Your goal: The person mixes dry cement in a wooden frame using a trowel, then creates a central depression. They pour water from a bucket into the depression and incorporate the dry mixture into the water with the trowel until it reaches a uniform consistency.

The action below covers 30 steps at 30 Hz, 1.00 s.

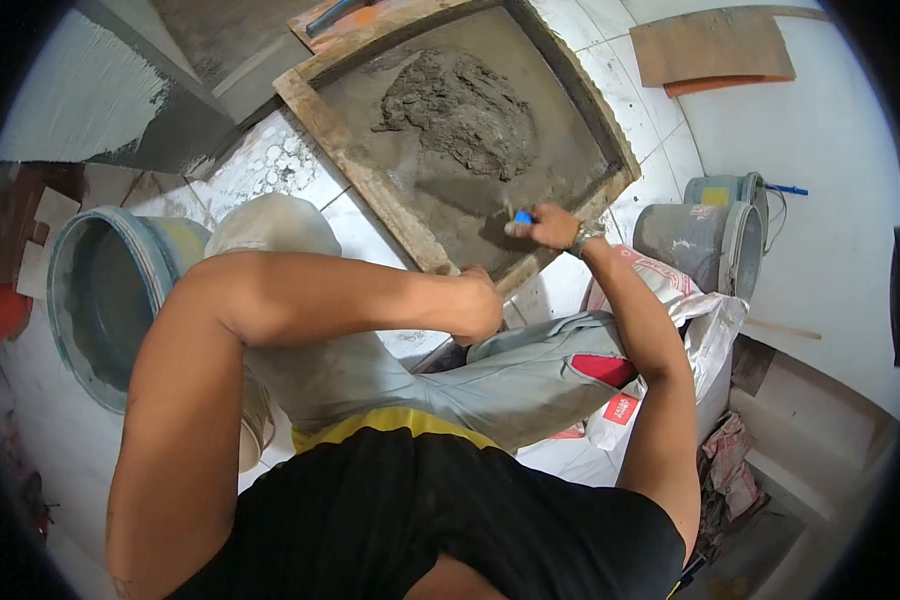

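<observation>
A wooden mixing trough lies on the tiled floor in front of me, holding a mound of grey wet mortar with a thin smeared layer around it. My right hand, with a watch at its wrist, is closed around a trowel's blue handle near the trough's near right corner. The trowel's blade is low in the mortar and hard to make out. My left hand is curled at the near corner, its fingers over the wooden rim; they are partly hidden by the hand itself.
A large mortar-stained bucket stands at my left. Two more buckets, the nearer one grey, are at the right by the wall. A cement bag lies beside my right arm. A curved brown board is at upper right.
</observation>
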### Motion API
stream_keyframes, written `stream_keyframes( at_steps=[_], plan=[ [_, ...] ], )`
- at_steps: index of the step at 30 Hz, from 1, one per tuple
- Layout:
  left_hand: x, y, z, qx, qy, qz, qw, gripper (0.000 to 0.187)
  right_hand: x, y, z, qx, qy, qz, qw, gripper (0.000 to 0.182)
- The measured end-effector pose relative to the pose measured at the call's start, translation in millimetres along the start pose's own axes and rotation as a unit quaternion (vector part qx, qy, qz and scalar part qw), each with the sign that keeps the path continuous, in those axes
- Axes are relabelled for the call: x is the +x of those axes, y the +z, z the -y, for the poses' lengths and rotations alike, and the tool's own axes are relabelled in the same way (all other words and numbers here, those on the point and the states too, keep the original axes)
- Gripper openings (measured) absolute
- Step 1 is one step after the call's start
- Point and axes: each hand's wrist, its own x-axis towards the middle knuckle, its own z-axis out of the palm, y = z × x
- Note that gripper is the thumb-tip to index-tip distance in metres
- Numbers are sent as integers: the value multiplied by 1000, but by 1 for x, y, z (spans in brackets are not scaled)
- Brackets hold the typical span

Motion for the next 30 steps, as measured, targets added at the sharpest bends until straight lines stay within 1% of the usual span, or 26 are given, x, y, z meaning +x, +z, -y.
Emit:
stream_keyframes(
  at_steps=[1, 2, 3, 4, 5, 8, 9, 10, 12, 13, 15, 16, 18, 19, 20, 21, 22, 23, 24, 25, 27, 29, 30],
  plan=[
    [-3, 0, 0, 3, 1, 2, 1000, 37, 3, 8, -4, -24, -20, 45, 999, 68],
    [-8, 2, 2, 1, 3, -35, 999, 28, 13, 16, -13, -21, -21, 43, 999, 68],
    [-12, 3, 3, -3, 5, -71, 997, 20, 27, 25, -22, -72, -51, -12, 996, 67],
    [-10, 3, 3, -4, 6, -70, 998, 20, 31, 27, -20, -122, -80, -63, 987, 65],
    [-8, 3, 4, -11, -2, -64, 998, 19, 32, 22, -22, -122, -79, -60, 988, 65],
    [-2, 4, 5, -13, -12, -57, 998, 18, 35, -5, -17, -66, -76, -112, 989, 57],
    [-1, 6, 7, -9, -15, -56, 998, 18, 35, -12, -29, -71, -81, -103, 989, 53],
    [-3, 6, 8, -10, -18, -55, 998, 18, 31, -19, -38, -72, -84, -103, 989, 53],
    [-7, 6, 6, -8, -27, -33, 999, 34, 26, -29, -54, -144, -64, 25, 987, 47],
    [-8, 6, 7, -5, -25, -28, 999, 34, 33, -29, -62, -138, -64, 23, 988, 47],
    [-8, 7, 5, -4, -15, -6, 1000, 35, 48, -23, -83, -195, -47, 63, 978, 42],
    [-7, 7, 4, 1, -9, -7, 1000, 35, 44, -23, -81, -192, -40, 62, 979, 42],
    [-7, 6, 2, 5, 3, -21, 1000, 36, 44, -31, -71, -136, -19, -66, 988, 40],
    [-8, 4, 1, 4, -1, -27, 1000, 36, 51, -34, -73, -140, 14, -80, 987, 40],
    [-11, 3, 1, -2, -4, -51, 999, 27, 52, -39, -72, -150, 9, -82, 985, 40],
    [-14, 1, 2, -10, -10, -75, 997, 19, 50, -42, -72, -172, -1, -115, 978, 42],
    [-16, 2, 5, -16, -22, -82, 996, 19, 48, -43, -66, -193, -15, -147, 970, 45],
    [-17, 3, 7, -10, -14, -89, 996, 20, 36, -46, -50, -161, -21, -161, 974, 50],
    [-19, 3, 8, -3, -4, -95, 995, 22, 36, -42, -51, -157, -29, -199, 967, 58],
    [-22, -2, 7, 15, -16, -63, 998, 25, 35, -42, -45, -139, -28, -208, 968, 57],
    [-12, 1, 7, 2, -22, -57, 998, 28, 29, -47, -26, -124, -29, -216, 968, 56],
    [0, 4, 5, -7, -7, -49, 999, 33, 23, -54, -5, -185, 38, -224, 956, 52],
    [3, 5, 3, -8, -10, -53, 999, 33, 20, -54, 5, -190, 35, -225, 955, 52]
  ],
)
